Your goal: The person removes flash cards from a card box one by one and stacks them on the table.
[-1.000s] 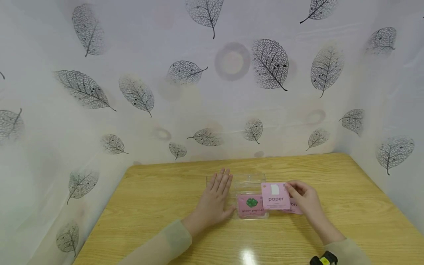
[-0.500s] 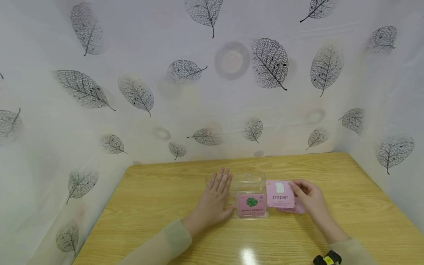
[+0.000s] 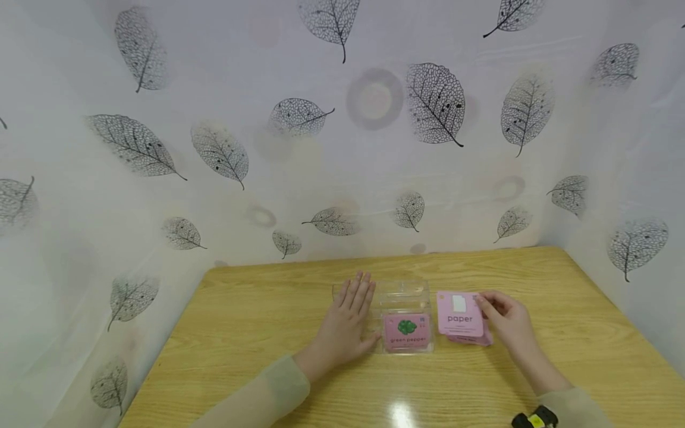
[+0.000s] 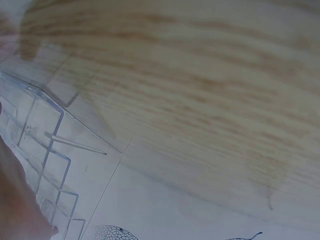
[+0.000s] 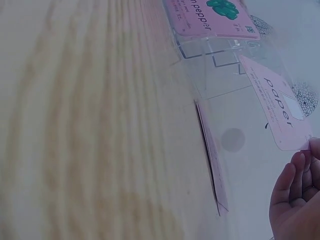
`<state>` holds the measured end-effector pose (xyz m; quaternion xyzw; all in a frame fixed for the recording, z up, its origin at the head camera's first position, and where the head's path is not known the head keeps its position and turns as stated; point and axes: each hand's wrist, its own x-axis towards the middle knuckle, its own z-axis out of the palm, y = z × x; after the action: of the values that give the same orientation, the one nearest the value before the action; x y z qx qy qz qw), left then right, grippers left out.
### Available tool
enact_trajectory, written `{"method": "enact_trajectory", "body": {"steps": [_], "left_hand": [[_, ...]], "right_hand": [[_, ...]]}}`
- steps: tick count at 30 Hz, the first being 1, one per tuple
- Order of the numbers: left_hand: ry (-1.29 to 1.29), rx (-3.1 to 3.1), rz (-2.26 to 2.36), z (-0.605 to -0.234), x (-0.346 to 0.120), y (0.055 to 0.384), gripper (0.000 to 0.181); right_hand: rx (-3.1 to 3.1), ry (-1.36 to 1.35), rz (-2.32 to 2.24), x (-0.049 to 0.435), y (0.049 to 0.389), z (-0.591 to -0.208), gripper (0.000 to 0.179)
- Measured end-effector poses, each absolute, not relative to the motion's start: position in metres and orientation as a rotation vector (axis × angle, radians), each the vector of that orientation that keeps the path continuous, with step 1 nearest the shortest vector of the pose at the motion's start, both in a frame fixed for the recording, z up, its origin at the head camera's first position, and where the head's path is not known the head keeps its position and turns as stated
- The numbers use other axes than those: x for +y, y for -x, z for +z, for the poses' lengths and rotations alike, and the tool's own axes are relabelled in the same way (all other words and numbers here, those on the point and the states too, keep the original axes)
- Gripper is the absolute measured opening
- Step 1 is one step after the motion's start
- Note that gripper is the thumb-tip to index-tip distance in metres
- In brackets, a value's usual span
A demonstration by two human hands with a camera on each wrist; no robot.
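In my right hand (image 3: 505,318) I pinch a pink flash card marked "paper" (image 3: 460,327) by its upper right corner. The card hangs above a small pile of pink cards (image 3: 473,340) on the table; in the right wrist view that pile (image 5: 212,160) lies apart below it. My left hand (image 3: 345,324) rests with straight fingers on the left part of a clear stepped plastic holder (image 3: 404,303). A pink "green pepper" card (image 3: 407,331) leans in the holder's front slot, with several cards seemingly behind it in the right wrist view.
The holder stands on a wooden table (image 3: 257,333), whose far edge meets a pale curtain (image 3: 364,172) printed with leaves. A black device with a yellow patch (image 3: 535,419) is on my right wrist.
My right hand has moved the "paper" card rightward, away from the holder and over the pile of cards. The "green pepper" card is now fully uncovered. My left hand has stayed put.
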<state>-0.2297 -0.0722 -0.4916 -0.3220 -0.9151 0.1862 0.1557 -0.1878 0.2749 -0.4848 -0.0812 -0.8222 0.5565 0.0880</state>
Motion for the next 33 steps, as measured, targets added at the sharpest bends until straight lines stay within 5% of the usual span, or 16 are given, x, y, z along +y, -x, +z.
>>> {"method": "enact_trajectory", "body": {"steps": [33], "left_hand": [[0.926, -2.609, 0.550, -0.489, -0.072, 0.229, 0.102]], "right_hand": [[-2.548, 0.290, 1.495, 0.295, 0.185, -0.492, 0.039]]}}
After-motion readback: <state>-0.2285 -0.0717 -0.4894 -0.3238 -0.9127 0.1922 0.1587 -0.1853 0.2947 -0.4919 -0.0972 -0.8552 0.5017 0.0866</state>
